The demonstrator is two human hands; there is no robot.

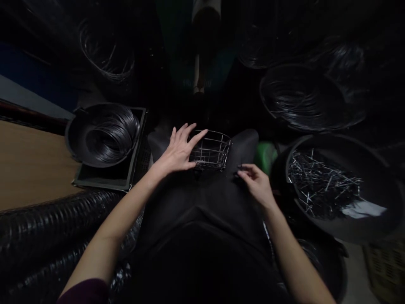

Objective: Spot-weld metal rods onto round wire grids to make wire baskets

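A small round wire basket (212,151) of bright metal rests on my dark-clothed lap. My left hand (179,148) lies against its left side with the fingers stretched and spread, thumb and forefinger touching the rim. My right hand (256,182) hovers over my right thigh, just right of the basket and apart from it. Its fingers are loosely curled and nothing shows between them.
A black bowl (363,228) of short metal pins stands at the right. A black bowl of coiled wire (104,135) sits in a dark tray at the left, beside a wooden tabletop (28,164). More wire coils (303,99) lie behind. A green object (265,155) peeks past my knee.
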